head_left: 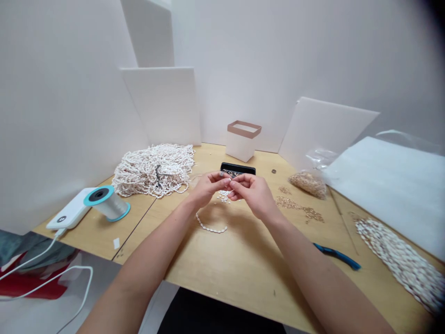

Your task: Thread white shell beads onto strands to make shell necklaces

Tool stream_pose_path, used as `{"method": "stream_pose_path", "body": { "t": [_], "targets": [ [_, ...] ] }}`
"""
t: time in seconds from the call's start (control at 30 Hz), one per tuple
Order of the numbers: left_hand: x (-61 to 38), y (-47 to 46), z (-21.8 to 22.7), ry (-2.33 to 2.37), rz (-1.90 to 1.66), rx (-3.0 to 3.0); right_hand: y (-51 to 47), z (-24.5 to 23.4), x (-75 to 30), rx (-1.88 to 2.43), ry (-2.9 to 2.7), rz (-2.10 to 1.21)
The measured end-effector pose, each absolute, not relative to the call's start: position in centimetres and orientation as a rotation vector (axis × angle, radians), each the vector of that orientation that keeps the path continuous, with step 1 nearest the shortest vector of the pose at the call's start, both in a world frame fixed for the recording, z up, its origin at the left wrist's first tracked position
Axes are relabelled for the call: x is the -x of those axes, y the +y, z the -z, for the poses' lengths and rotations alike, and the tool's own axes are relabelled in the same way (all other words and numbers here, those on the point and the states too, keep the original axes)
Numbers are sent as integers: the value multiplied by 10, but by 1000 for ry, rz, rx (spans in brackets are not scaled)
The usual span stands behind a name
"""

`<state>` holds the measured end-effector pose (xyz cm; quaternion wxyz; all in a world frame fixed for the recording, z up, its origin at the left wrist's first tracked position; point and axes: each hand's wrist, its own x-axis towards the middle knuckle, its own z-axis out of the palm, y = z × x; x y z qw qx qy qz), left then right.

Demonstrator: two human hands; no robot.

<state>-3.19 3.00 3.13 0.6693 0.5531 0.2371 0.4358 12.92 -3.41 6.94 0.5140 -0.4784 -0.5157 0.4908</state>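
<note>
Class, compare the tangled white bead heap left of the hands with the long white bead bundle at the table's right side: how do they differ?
The tangled heap of white bead strands is piled in a loose, rounded mass, while the long bundle of white bead strands lies flatter in a diagonal band. The heap has a dark item in it; the bundle shows none. Both are strung white beads on the light wooden table.

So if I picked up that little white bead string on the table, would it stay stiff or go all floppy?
It would probably flop and dangle, because the short strand of white beads lies in a loose curve on the wooden table. It likely feels light, since the beads look small. Beads might slide off, but I can't see whether its ends are tied.
</note>
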Motion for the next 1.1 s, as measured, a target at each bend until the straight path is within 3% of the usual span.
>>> {"method": "stream_pose_path", "body": {
  "t": [0.33,0.57,0.83,1.1],
  "targets": [
    [33,28,-30,546,-798,-1357,-36,-84,-145,1147,-1556,-982],
    [40,35,-32,470,-750,-1172,-27,-87,-156,951,-1183,-1098],
    [63,51,-30,496,-628,-957,-21,-110,-215,964,-948,-778],
    [78,56,-30,533,-541,-1049,-22,-118,-243,866,-768,-765]
  ]
}}
